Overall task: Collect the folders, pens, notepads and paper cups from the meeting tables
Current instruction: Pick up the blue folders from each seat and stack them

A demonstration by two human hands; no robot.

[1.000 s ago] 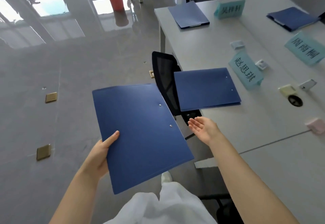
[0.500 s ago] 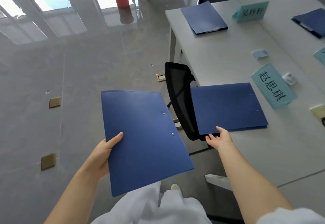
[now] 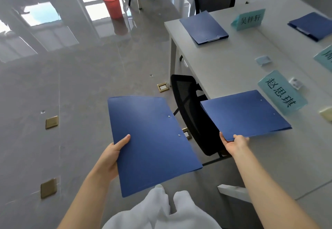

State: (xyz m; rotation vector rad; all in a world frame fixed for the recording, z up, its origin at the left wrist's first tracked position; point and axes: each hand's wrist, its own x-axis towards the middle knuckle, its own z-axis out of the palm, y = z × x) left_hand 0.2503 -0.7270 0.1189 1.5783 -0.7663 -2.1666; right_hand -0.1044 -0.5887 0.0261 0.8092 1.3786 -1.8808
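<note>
my left hand (image 3: 109, 158) grips a blue folder (image 3: 152, 142) by its left edge, thumb on top, holding it flat over the floor. my right hand (image 3: 234, 143) pinches the near corner of a second folder (image 3: 244, 113), which juts off the bench (image 3: 224, 63) edge above a black chair (image 3: 190, 113). just beyond it stands a teal name card (image 3: 281, 93). a third folder (image 3: 203, 27) lies at the far end of the bench, a fourth (image 3: 313, 25) at right. a red bin (image 3: 112, 5) stands on the floor, well apart.
</note>
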